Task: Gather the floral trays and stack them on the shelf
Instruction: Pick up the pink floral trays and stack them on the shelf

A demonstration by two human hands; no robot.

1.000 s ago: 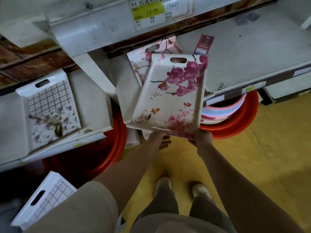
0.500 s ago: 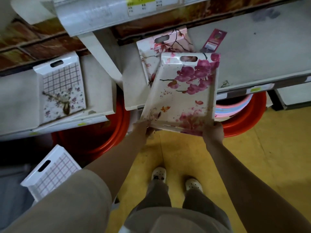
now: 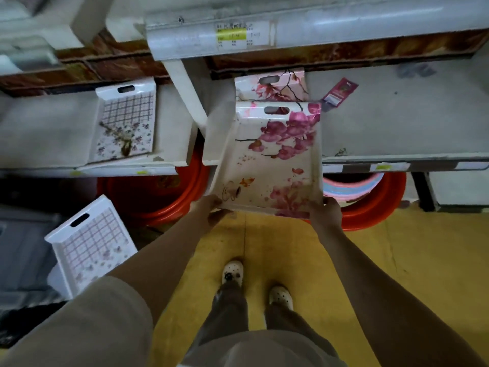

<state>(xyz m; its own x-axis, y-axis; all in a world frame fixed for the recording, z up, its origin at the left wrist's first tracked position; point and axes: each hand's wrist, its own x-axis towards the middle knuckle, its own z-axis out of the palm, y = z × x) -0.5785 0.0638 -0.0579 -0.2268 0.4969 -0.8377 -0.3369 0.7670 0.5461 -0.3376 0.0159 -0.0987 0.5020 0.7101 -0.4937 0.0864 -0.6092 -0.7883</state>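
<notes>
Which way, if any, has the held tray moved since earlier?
Yes: the tray moved left; its far right corner, earlier below the red tag, now lies left of it.

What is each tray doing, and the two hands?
Orchid tray: held by its near edge, far end over the shelf.
Blossom tray: on the shelf, partly hidden by the orchid tray.
Upper checked tray: lying on the shelf.
Lower checked tray: tilted, below the shelf.
Left hand: grips orchid tray's near left corner.
Right hand: grips its near right corner.
</notes>
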